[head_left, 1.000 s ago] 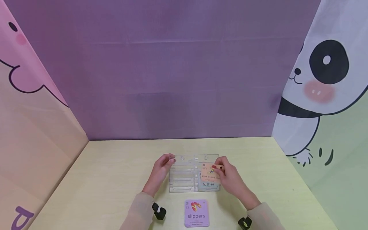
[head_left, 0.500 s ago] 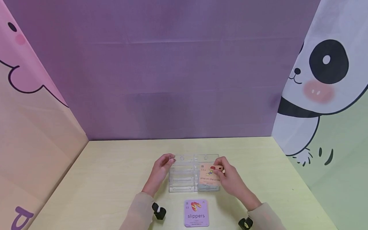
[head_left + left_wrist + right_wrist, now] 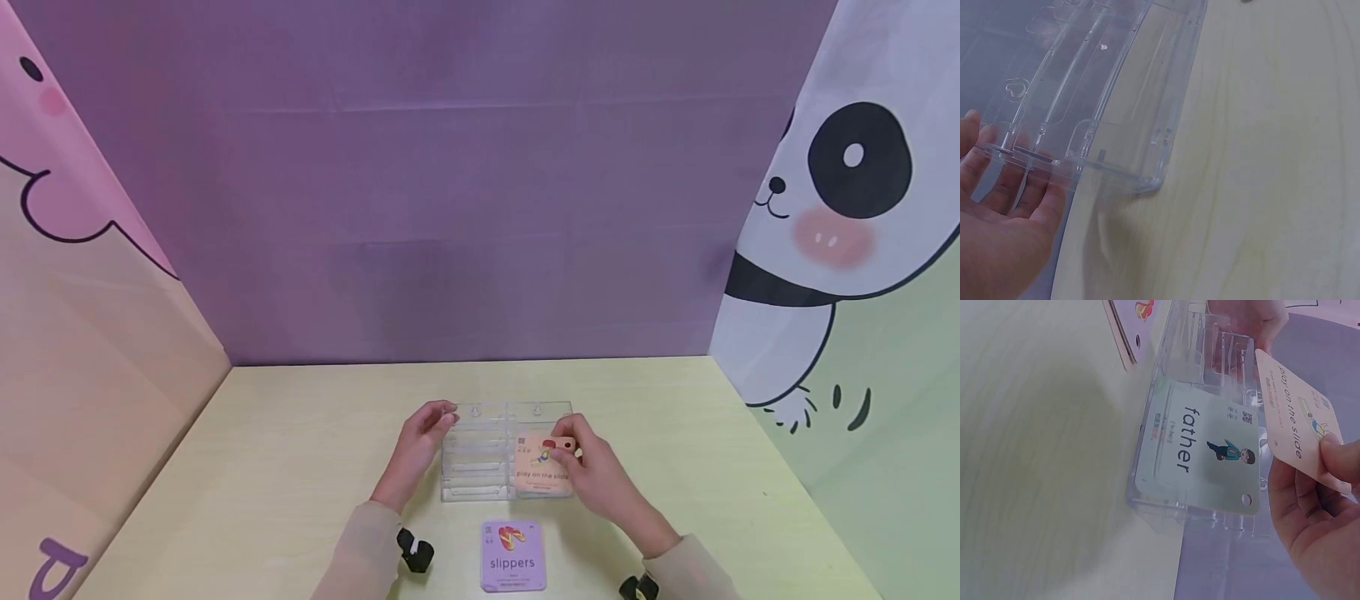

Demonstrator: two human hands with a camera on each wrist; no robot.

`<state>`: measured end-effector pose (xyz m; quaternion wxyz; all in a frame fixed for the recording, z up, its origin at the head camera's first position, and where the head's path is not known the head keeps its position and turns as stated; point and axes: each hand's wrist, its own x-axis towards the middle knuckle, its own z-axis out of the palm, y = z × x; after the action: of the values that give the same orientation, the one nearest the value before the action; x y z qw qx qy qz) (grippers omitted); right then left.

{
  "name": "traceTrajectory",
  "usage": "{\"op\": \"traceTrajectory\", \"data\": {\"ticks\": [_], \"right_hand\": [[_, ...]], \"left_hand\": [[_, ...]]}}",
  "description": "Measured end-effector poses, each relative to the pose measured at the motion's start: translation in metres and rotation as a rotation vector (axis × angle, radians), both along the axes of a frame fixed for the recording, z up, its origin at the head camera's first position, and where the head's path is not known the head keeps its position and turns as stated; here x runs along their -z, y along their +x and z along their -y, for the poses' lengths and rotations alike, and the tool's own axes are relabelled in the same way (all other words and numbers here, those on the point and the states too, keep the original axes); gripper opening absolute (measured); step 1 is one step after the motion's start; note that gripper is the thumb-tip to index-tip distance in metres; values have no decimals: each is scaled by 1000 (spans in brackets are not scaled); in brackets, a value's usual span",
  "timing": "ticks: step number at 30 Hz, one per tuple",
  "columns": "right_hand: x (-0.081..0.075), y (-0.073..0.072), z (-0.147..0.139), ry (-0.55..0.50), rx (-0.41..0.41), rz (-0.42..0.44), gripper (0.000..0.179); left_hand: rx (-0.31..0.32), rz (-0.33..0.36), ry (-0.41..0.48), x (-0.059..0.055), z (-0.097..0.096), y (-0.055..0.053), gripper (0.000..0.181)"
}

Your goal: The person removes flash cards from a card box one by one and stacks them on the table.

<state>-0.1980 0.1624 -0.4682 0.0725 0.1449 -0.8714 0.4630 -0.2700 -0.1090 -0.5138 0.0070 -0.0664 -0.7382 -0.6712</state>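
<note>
A clear plastic card rack (image 3: 475,467) with stepped slots in two columns is held at its upper left edge by my left hand (image 3: 417,446); the left wrist view shows the fingers (image 3: 1038,194) behind the clear wall. My right hand (image 3: 600,471) pinches an orange "play on the slide" flashcard (image 3: 536,477) between thumb and fingers, over the rack's right column. In the right wrist view a pale green "father" flashcard (image 3: 1194,450) sits in the lowest right slot, and the orange card stands apart behind it. From the head, the orange card covers it.
A stack of flashcards (image 3: 513,575) with a purple "slippers" card on top lies on the pale wooden table (image 3: 322,467) in front of the rack. A purple cloth wall (image 3: 465,250) rises at the table's back, with printed panels on both sides.
My right hand has lowered the orange card and shifted it slightly left, so it now hides the "father" card in the head view. The left hand keeps its hold on the rack.
</note>
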Motion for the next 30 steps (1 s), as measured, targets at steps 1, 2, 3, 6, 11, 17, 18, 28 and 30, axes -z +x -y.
{"op": "traceTrajectory", "data": {"ticks": [1,2,3,6,11,17,18,28,30], "right_hand": [[0,1,1,-4,-3,4,21],[-1,2,1,-3,-7,5,21],[-1,3,2,-8,-14,6,21],[-4,5,2,-21,-37,16,22],[-5,8,2,-24,-54,6,23],[-9,12,4,-29,-73,-20,23],[-10,12,5,-31,-75,-18,23],[-12,20,9,-39,-98,13,23],[-11,21,9,-32,-103,5,23]], "left_hand": [[1,1,0,0,0,0,25],[2,3,0,0,0,0,25],[2,3,-1,0,0,1,25],[2,7,-2,-1,0,1,26],[1,-2,-7,-1,-1,2,26],[-3,-7,-5,-2,-1,1,25],[-2,1,-1,-2,-1,1,25],[7,-4,-12,-2,0,2,28],[6,-4,-11,-2,0,1,28]]}}
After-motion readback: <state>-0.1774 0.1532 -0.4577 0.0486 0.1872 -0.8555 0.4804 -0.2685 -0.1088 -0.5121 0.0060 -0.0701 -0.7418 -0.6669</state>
